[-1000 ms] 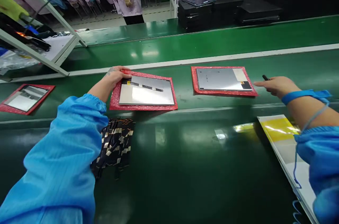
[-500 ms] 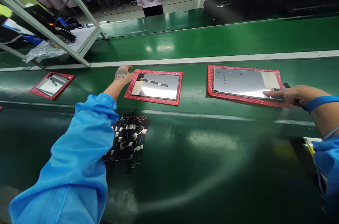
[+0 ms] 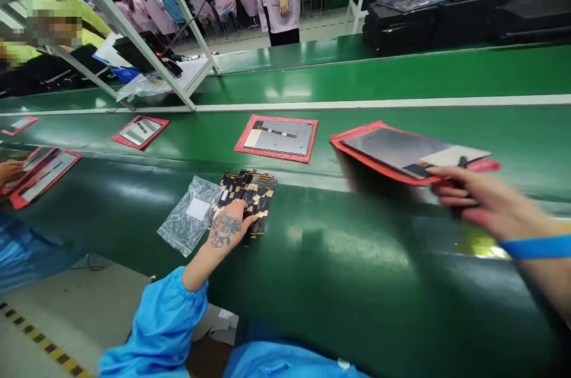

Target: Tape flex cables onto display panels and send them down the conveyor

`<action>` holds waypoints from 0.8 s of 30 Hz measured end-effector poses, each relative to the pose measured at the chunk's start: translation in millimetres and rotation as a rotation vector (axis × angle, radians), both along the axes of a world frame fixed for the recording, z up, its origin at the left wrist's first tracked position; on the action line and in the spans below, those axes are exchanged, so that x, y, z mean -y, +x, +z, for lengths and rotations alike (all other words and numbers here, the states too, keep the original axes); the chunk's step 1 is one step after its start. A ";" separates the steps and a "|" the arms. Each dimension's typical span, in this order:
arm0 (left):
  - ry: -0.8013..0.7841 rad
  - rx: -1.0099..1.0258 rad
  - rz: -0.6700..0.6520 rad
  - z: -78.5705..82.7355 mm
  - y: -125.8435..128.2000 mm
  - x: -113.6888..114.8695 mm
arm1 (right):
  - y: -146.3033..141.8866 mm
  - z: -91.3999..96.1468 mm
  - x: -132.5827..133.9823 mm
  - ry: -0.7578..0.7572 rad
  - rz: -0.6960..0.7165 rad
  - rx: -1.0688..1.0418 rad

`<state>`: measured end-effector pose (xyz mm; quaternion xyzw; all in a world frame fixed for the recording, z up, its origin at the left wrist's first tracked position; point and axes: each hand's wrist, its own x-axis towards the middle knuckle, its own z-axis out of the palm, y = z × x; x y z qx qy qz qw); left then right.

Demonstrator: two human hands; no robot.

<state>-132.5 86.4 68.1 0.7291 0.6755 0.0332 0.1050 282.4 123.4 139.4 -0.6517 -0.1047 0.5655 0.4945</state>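
My right hand grips the near right corner of a red foam pad carrying a dark flat panel, lifted and tilted off the green belt; a thin dark tool also sits in that hand. My left hand rests on a pile of black and gold flex strips at the bench edge, fingers curled onto them. A second red pad with a silver panel lies flat on the belt between my hands.
A clear plastic bag lies left of the strips. More red pads with panels sit further left on the belt, where another person's hand works. People in pink coats stand behind black stacked trays. A metal frame crosses the upper left.
My left hand left the middle pad and came back onto the strip pile. My right hand took hold of the right pad and lifted it toward me. The view shifted left.
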 end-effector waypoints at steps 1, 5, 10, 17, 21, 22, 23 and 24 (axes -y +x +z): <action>0.046 0.003 0.028 -3.5 -0.3 1.1 | -21.1 -3.3 16.9 -0.008 0.008 -0.061; 0.173 0.040 0.123 -9.6 -7.8 -1.7 | -83.6 -39.1 84.4 -0.002 0.065 -0.167; 0.061 0.160 0.121 -13.1 -17.5 -13.0 | -121.1 -80.6 156.2 -0.006 0.147 -0.228; -0.034 0.364 0.192 2.1 -28.3 -23.6 | -130.2 -81.8 200.5 -0.056 0.262 -0.204; 0.011 0.574 0.260 25.5 -23.3 -1.2 | -109.2 -80.8 227.3 -0.160 0.538 -0.314; 0.008 0.688 0.283 30.4 -14.7 8.6 | -102.1 -78.1 232.1 -0.173 0.626 -0.330; -0.019 0.828 0.299 34.2 -2.2 19.5 | -95.2 -74.3 234.3 -0.164 0.717 -0.320; -0.072 0.958 0.305 36.6 13.8 30.8 | -89.1 -69.5 233.1 -0.133 0.799 -0.277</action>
